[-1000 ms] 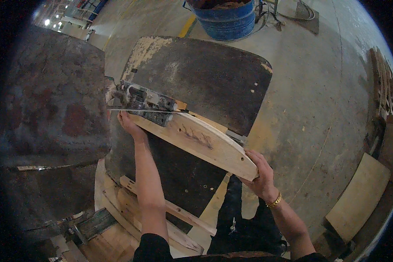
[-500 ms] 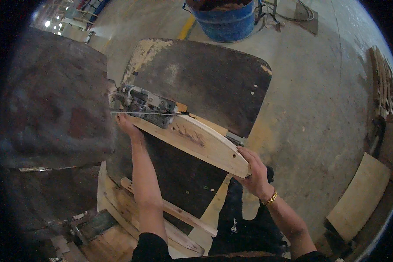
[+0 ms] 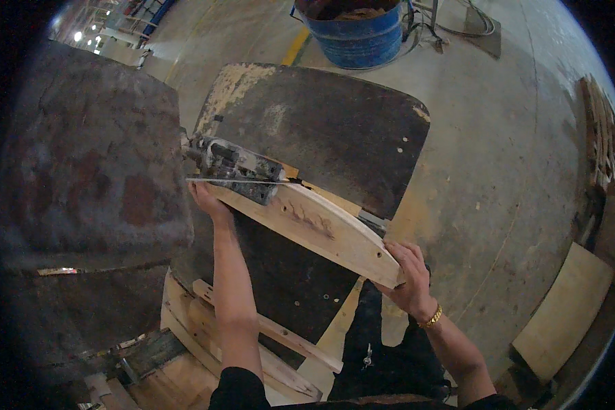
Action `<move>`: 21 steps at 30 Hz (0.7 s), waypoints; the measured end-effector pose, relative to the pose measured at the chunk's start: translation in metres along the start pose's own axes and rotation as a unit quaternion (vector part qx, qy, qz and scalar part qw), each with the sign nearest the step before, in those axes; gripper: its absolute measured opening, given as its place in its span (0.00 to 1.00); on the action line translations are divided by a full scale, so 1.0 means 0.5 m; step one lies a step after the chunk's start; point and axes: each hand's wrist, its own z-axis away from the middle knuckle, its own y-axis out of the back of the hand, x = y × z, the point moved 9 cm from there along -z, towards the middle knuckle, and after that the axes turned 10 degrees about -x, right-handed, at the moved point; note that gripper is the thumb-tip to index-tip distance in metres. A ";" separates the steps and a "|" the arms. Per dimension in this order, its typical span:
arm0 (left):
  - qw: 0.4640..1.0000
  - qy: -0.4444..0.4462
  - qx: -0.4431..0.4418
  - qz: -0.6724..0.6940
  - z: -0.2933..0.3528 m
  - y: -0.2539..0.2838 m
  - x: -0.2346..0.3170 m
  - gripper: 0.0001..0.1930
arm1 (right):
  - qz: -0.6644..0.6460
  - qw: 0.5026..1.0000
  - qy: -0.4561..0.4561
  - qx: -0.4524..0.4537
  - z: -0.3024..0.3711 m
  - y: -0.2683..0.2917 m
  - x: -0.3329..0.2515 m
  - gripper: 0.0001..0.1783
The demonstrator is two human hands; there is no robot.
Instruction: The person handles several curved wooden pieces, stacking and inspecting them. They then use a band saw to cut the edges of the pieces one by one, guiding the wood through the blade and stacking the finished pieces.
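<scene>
A pale wooden board (image 3: 304,222) with a curved far edge, a few small holes and dark marks on its face lies slantwise across a dark worktable (image 3: 328,123). My right hand (image 3: 411,277), a gold chain bracelet at its wrist, grips the board's right end. At the other end my left hand (image 3: 210,201) is closed around the board, its fingers partly hidden. Just beyond the left hand sits a dusty metal machine head (image 3: 236,164) over the board's far edge. A thin straight metal strip (image 3: 242,181), perhaps a blade, runs along it.
A large dark metal housing (image 3: 109,164) stands at the left. Wooden pieces (image 3: 280,335) lie below my left forearm. Beyond the table is a blue drum (image 3: 355,41) with brown material inside. A curved wooden panel (image 3: 567,307) and stacked slats (image 3: 601,130) are at the right.
The whole view has shifted slightly. Both hands and the board have slid a little to the right and nearer relative to the machine head. The grip looks the same.
</scene>
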 end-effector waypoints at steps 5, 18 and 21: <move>0.999 0.001 0.028 -0.030 0.000 -0.007 0.008 0.16 | -0.012 1.000 0.011 -0.004 0.000 -0.011 0.006 0.41; 1.000 -0.019 -0.006 0.005 -0.024 -0.006 0.002 0.17 | -0.019 1.000 0.002 -0.010 -0.019 -0.021 0.002 0.42; 0.994 -0.067 -0.081 -0.038 -0.028 -0.030 0.032 0.18 | -0.027 0.999 0.002 -0.019 -0.023 -0.030 0.004 0.44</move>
